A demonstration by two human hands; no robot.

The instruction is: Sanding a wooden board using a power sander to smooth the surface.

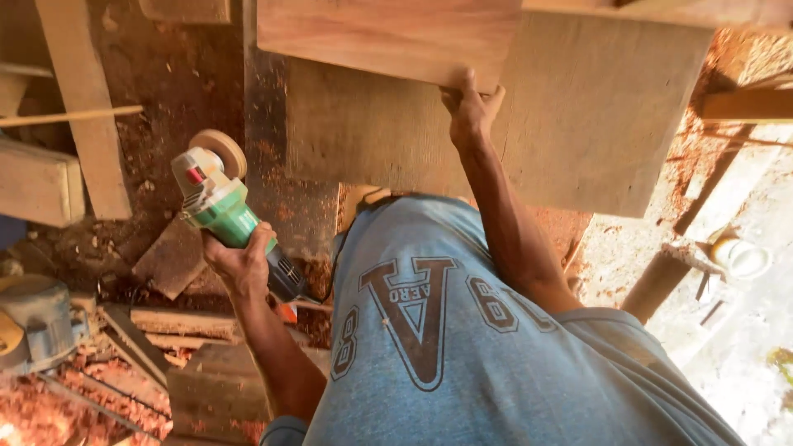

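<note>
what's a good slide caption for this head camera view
Left hand grips a green angle grinder while the right hand steadies a wooden board amid sawdust.

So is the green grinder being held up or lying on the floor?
Held up: the left hand grips the green grinder in the air, disc end pointing away.

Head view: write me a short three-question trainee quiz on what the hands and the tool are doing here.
1. True or false: the left hand holds the green angle grinder with its sanding disc pressed against the wooden board.
2. Which hand grips the lower edge of the wooden board?
A. right hand
B. left hand
C. neither
3. Fill in: the floor beneath the grinder is covered with reddish ____ and wood offcuts.

Key: 1 false, the disc is held off to the side, apart from the board. 2 A. 3 sawdust.
</note>
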